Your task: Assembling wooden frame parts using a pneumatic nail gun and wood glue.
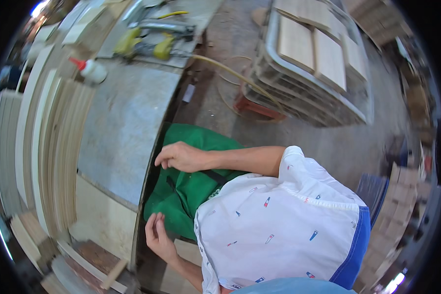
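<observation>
Matt grey metal tops the workbench [122, 122]; pale raw wooden boards [49, 147] lean beside it. The green apron [191, 191] is soft matt cloth.

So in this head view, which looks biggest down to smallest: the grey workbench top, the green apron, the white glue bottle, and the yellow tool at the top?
As they look in the head view:
1. Grey workbench top, largest.
2. Green apron.
3. Yellow tool and white glue bottle: close in size; the tool looks slightly bigger, but fisheye bending near the rim makes that unsure.
</observation>
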